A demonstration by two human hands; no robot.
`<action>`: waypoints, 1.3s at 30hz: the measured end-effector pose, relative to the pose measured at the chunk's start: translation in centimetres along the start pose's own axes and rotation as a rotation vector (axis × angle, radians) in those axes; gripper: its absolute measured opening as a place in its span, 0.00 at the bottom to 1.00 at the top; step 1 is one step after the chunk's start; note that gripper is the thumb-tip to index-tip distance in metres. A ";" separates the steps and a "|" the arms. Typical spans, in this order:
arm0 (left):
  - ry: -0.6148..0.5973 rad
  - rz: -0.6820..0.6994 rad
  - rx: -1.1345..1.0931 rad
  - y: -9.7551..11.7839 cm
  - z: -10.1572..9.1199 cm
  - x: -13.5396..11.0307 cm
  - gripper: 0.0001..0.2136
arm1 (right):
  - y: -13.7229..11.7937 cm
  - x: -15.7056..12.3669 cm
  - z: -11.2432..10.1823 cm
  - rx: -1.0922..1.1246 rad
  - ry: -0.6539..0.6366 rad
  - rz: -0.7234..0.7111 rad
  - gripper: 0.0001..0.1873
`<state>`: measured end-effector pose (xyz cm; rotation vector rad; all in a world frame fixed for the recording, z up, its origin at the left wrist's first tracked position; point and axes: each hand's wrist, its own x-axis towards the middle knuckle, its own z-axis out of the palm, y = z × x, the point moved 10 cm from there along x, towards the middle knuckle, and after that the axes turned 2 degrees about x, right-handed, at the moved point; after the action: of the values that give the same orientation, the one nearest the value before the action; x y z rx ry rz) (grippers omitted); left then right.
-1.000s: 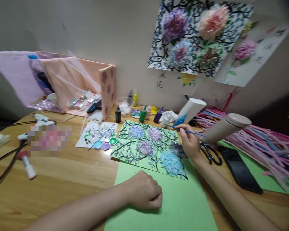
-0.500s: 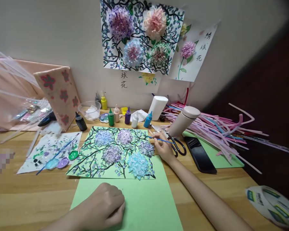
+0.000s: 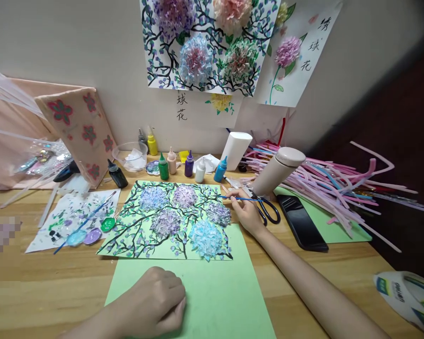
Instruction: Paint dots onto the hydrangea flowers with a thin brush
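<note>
My right hand [image 3: 247,213] is closed around a thin blue paintbrush [image 3: 251,199], its tip at the upper right edge of a painted sheet [image 3: 127,245]. Black branches, small leaves and several raised flower heads cover that sheet, among them a light blue one [image 3: 207,238] and a purple one [image 3: 166,223]. Under it lies a larger pale green sheet [image 3: 229,296]. On this green sheet rests my left hand [image 3: 159,299], curled into a loose fist; the inside of its fingers is hidden, and nothing shows in it.
Scissors [image 3: 273,210], a phone [image 3: 303,222] and a leaning cup [image 3: 279,172] stand right of my right hand, before many pink pipe cleaners [image 3: 325,188]. Paint bottles [image 3: 163,167] line the back. At left, a stained paper [image 3: 70,214] carries another brush [image 3: 88,219] and paint blobs. Tape [image 3: 406,296] lies lower right.
The view has tilted down slightly, so wall and table items appear shifted. My right hand still holds the brush at the sheet's right edge; my left fist stays in place.
</note>
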<state>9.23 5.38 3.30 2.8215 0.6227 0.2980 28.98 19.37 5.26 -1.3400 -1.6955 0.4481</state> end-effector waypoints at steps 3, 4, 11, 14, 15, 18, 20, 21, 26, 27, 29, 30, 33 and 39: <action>-0.006 -0.004 -0.004 -0.1 0.1 -0.1 0.08 | -0.1 0.0 0.0 0.003 0.001 -0.003 0.08; -0.011 -0.007 -0.003 -0.1 0.2 -0.1 0.08 | -0.1 0.0 0.1 0.002 -0.008 0.000 0.08; -0.029 -0.015 0.007 -0.2 0.4 -0.1 0.08 | -0.2 0.0 0.2 -0.003 -0.014 0.005 0.08; -0.026 -0.019 0.009 -0.3 0.4 0.0 0.08 | -0.2 0.0 0.3 -0.020 -0.024 -0.007 0.08; -0.024 -0.019 0.008 -0.3 0.3 0.0 0.08 | -0.1 0.0 0.2 -0.025 -0.019 -0.009 0.08; -0.016 -0.015 0.000 -0.2 0.2 0.0 0.08 | 0.1 -0.1 0.1 -0.025 -0.001 -0.005 0.08; -0.005 -0.014 -0.007 -0.1 0.1 0.1 0.08 | 0.4 -0.1 0.1 -0.017 0.003 0.003 0.08; 0.000 -0.013 -0.011 -0.1 0.0 0.1 0.08 | 0.5 -0.1 0.0 -0.011 0.012 0.006 0.08; -0.002 -0.008 -0.021 -0.1 0.1 0.0 0.08 | 0.7 0.0 -0.4 0.009 0.046 0.000 0.08; -0.004 -0.008 -0.024 -0.1 0.1 0.0 0.08 | 0.6 0.0 -0.3 0.002 0.031 0.001 0.08; -0.006 -0.006 -0.028 -0.1 0.2 -0.1 0.08 | 0.7 0.0 -0.1 -0.004 0.016 0.012 0.09; -0.006 -0.005 -0.029 -0.1 0.2 -0.1 0.08 | 0.8 0.0 -0.2 -0.001 0.022 0.019 0.09; -0.004 -0.006 -0.024 -0.2 0.1 0.0 0.07 | 1.2 -0.1 -0.6 0.037 0.071 0.049 0.09; 0.000 -0.006 -0.024 0.0 0.0 0.1 0.08 | 1.5 0.0 -0.4 0.032 0.062 0.060 0.08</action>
<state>9.28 5.42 3.31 2.7961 0.6237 0.3021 30.18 19.81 4.44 -1.3706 -1.5948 0.4614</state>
